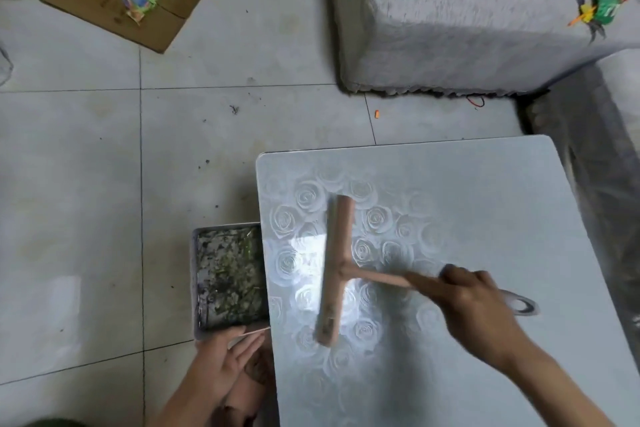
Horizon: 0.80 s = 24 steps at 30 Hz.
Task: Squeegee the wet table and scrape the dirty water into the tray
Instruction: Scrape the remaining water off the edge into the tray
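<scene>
Squeegee point(334, 270), in right hand's point(474, 302) curled fingers point(460, 282), lay short of the already dirty tray point(194, 281), left hand's point(221, 360) straight fingers point(249, 345) steadying.

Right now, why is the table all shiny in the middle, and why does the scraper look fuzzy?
Head view: light glares white off the wet table around the squeegee; the squeegee and the right hand gripping its handle look soft from motion blur.

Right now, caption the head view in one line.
Right hand grips a squeegee on the table; left hand steadies the debris-filled tray at its edge.
</scene>
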Motion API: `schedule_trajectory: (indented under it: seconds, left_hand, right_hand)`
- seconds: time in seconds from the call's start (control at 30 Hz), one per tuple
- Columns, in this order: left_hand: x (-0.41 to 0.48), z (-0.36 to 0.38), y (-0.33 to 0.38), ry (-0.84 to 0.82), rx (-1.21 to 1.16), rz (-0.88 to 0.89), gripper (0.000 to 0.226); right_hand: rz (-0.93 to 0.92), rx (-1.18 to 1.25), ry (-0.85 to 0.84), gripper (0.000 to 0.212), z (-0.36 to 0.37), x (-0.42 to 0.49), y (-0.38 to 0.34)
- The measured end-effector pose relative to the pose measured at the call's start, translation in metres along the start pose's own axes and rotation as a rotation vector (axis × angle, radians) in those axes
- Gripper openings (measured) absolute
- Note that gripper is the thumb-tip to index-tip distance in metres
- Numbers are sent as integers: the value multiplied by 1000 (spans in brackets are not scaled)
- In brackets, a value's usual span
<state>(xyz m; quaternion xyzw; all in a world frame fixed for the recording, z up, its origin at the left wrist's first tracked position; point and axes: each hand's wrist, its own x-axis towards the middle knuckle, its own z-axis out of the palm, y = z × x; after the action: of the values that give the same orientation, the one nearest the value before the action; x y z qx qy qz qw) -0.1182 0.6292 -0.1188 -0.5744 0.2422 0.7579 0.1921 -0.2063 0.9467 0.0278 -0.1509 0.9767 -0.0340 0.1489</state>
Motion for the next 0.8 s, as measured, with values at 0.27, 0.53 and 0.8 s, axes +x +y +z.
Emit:
schedule_trajectory:
  seconds: [0.27, 0.53, 0.8]
  left_hand:
    - [1, 1, -4, 22, 34, -16, 35]
    - [4, -4, 1, -30, 8, 9, 39]
    - [3, -3, -2, -4, 22, 13, 58]
  right_hand:
    - [-16, 129, 54, 48, 38, 4, -76]
    - [223, 186, -56, 61, 12, -48, 3]
    - [279, 35, -190, 62, 35, -82, 7]
